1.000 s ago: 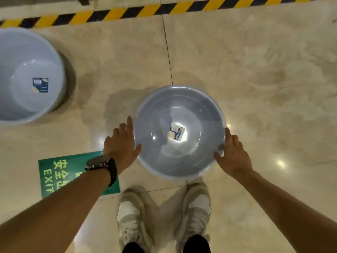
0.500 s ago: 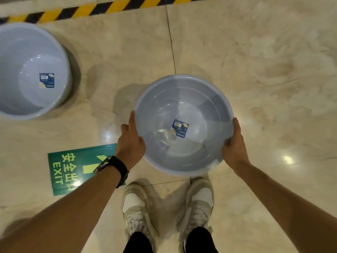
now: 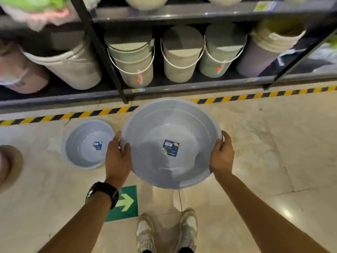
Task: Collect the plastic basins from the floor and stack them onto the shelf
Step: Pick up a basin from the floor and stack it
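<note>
I hold a large pale blue plastic basin (image 3: 158, 128) up off the floor in front of me, a blue label stuck inside its bottom. My left hand (image 3: 117, 157) grips its left rim, thumb over the edge. My right hand (image 3: 221, 156) grips the right rim the same way. A second, matching blue basin (image 3: 80, 143) sits on the floor to the left, beside my left hand. The dark metal shelf (image 3: 182, 86) stands just beyond, its lower level full of buckets.
Several lidded buckets (image 3: 180, 57) and tubs fill the lower shelf level; a black upright post (image 3: 102, 52) divides it. Yellow-black hazard tape (image 3: 255, 95) runs along the floor before the shelf. A green arrow sticker (image 3: 125, 203) lies by my shoes. Something round shows at the left edge (image 3: 9, 165).
The basin has risen from the floor in both hands, and my view has tilted up so the shelf now shows. The second basin now appears smaller and lower left.
</note>
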The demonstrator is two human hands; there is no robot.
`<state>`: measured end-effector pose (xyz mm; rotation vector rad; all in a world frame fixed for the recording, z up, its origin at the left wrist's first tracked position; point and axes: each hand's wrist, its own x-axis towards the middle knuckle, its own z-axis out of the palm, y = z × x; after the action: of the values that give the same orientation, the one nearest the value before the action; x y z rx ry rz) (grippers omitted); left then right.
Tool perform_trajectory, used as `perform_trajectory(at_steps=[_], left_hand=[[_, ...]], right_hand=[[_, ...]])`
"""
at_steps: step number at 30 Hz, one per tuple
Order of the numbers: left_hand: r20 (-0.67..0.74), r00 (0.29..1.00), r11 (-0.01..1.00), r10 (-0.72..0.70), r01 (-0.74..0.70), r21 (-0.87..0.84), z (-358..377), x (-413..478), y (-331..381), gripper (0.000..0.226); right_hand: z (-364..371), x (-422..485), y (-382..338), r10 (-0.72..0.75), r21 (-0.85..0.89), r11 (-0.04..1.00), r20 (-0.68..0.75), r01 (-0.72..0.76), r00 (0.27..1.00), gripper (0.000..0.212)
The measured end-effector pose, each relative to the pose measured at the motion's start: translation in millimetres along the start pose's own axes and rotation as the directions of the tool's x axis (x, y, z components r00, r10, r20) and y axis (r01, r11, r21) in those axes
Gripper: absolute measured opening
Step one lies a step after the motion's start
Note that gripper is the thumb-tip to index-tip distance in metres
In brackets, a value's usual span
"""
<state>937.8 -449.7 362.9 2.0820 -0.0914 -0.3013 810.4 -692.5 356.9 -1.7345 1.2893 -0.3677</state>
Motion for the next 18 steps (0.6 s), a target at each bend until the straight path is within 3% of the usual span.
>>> perform_trajectory(at_steps=[4, 10, 14, 18], left_hand=[[-0.082, 0.997, 0.989, -0.003, -0.009, -0.149, -72, -9, 82, 0.041], [-0.256, 0.952, 0.923, -0.169, 0.061, -0.38, -191, -60, 186, 0.028], [-0.344, 0.903, 0.868, -0.257, 0.06, -0.492, -254, -104, 225, 0.037], [-0.432, 0.872, 0.853, -0.231, -0.032, -0.521, -296, -136, 241, 0.036]], right_hand=[[-33, -37, -100, -0.112, 0.092, 0.989, -0.048, 0.116, 0.993, 0.04], [-88, -125, -223, -0.156, 0.187, 0.97, -0.024, 0.158, 0.987, 0.039], [-110, -175, -290, -0.247, 0.242, 0.943, 0.044, 0.23, 0.968, 0.039], [-117, -206, -339, -0.272, 0.357, 0.91, 0.135, 0.209, 0.953, 0.04]])
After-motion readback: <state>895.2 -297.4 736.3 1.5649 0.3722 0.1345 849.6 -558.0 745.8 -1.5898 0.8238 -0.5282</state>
